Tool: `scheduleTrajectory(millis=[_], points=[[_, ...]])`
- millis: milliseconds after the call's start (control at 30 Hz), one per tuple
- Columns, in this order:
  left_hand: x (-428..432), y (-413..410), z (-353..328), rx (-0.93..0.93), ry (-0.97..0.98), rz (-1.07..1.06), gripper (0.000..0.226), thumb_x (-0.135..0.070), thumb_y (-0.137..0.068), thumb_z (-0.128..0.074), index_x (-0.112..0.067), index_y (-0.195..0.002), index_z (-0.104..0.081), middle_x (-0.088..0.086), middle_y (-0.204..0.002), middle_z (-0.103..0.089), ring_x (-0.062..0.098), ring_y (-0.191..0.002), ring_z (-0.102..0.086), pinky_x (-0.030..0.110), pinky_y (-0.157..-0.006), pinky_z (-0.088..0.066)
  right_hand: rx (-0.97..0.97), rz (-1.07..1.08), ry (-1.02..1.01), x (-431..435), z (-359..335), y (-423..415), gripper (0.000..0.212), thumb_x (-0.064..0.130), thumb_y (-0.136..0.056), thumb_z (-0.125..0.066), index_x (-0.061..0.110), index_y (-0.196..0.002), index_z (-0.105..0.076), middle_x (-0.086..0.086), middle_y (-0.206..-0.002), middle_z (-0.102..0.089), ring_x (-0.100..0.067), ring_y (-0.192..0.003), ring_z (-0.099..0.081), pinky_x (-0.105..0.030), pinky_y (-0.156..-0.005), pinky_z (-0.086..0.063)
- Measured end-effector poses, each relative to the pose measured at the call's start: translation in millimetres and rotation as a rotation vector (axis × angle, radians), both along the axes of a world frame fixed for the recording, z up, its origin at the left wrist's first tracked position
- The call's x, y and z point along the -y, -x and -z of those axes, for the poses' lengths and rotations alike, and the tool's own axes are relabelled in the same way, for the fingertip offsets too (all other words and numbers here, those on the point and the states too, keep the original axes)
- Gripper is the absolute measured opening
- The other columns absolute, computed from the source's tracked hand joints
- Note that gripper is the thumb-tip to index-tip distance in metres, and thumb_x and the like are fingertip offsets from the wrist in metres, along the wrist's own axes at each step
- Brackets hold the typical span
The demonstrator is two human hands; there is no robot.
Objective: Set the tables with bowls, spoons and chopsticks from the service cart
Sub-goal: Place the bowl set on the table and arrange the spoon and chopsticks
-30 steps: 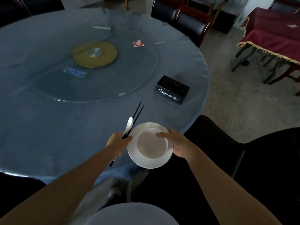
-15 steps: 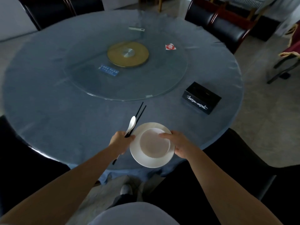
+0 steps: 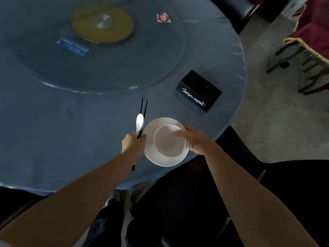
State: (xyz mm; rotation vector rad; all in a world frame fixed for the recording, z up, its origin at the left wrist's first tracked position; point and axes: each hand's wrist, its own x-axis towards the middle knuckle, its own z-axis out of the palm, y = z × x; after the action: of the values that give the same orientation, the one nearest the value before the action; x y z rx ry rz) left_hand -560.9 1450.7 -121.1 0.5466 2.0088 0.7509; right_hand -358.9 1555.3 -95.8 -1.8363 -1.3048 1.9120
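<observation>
left hand [image 3: 133, 142] fisted round a pair of black chopsticks [image 3: 143, 109] plus a white spoon [image 3: 139, 123], all one bundle. tips and spoon head point toward the table's middle, and the chopstick butts stick out below the fist toward the near edge. right hand [image 3: 194, 139] grips the right rim of a white plate [image 3: 160, 157], thumb lying over the rim of the white bowl [image 3: 169, 141] that sits on the plate, fingers curled under and mostly hidden. plate and bowl are at the near right edge of the round blue-grey table [image 3: 71, 131], just right of the left hand. cannot tell if the plate is resting on the cloth or held just above it. black tissue box [image 3: 198, 90] with white pattern sits near the right edge, beyond the plate and apart from it. glass turntable [image 3: 142, 59] covers the table's middle, with a gold disc [image 3: 102, 24], a blue label [image 3: 73, 46] and a red-white packet [image 3: 163, 17] seen in it. dark chair [image 3: 178, 202] below the near edge. a red-clothed table [image 3: 316, 32] stands off to the right on the floor.
</observation>
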Motion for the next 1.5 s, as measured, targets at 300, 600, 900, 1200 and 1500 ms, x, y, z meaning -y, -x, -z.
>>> scheduleTrajectory(millis=[300, 600, 900, 1200, 1500], points=[[-53, -59, 36, -0.057, 0.018, -0.082, 0.023, -0.027, -0.092, -0.051, -0.008, -0.081, -0.058, 0.006, -0.074, -0.057, 0.022, -0.062, -0.054, 0.024, -0.045, -0.034, 0.207, -0.055, -0.140, -65, 29, -26, 0.045, 0.032, -0.067, -0.084, 0.013, -0.105, -0.067, -0.007, -0.102, -0.068, -0.024, -0.089, -0.068, -0.033, -0.071, -0.051], [-56, -73, 61, -0.099, 0.005, -0.110, 0.023, -0.029, -0.094, -0.050, -0.009, -0.084, -0.057, 0.003, -0.074, -0.056, 0.020, -0.066, -0.055, 0.024, -0.046, -0.035, 0.336, -0.045, -0.211, -68, 51, -25, 0.032, 0.036, -0.068, -0.082, 0.025, -0.089, -0.061, -0.001, -0.095, -0.067, -0.020, -0.085, -0.067, -0.039, -0.077, -0.056], [-59, -70, 76, -0.141, 0.019, -0.054, 0.021, -0.028, -0.095, -0.048, -0.009, -0.089, -0.052, 0.002, -0.076, -0.052, 0.014, -0.063, -0.050, 0.024, -0.045, -0.033, 0.499, -0.085, -0.310, -54, 62, -8, 0.058, 0.026, -0.082, -0.072, 0.014, -0.133, -0.048, -0.014, -0.131, -0.045, -0.032, -0.099, -0.057, -0.041, -0.087, -0.052], [-63, -65, 82, -0.198, 0.006, 0.018, 0.023, -0.029, -0.095, -0.046, -0.008, -0.086, -0.051, 0.003, -0.075, -0.051, 0.012, -0.062, -0.047, 0.024, -0.044, -0.031, 0.523, -0.060, -0.277, -50, 62, -3, 0.070, 0.031, -0.079, -0.076, 0.015, -0.138, -0.042, -0.013, -0.133, -0.041, -0.037, -0.114, -0.053, -0.051, -0.096, -0.050], [-61, -57, 77, -0.194, 0.014, 0.097, 0.028, -0.033, -0.097, -0.046, -0.006, -0.091, -0.051, 0.008, -0.082, -0.053, 0.022, -0.065, -0.053, 0.031, -0.053, -0.039, 0.541, -0.068, -0.239, -52, 58, 0, 0.078, 0.037, -0.079, -0.074, 0.018, -0.144, -0.037, -0.012, -0.139, -0.038, -0.036, -0.120, -0.050, -0.046, -0.096, -0.049]])
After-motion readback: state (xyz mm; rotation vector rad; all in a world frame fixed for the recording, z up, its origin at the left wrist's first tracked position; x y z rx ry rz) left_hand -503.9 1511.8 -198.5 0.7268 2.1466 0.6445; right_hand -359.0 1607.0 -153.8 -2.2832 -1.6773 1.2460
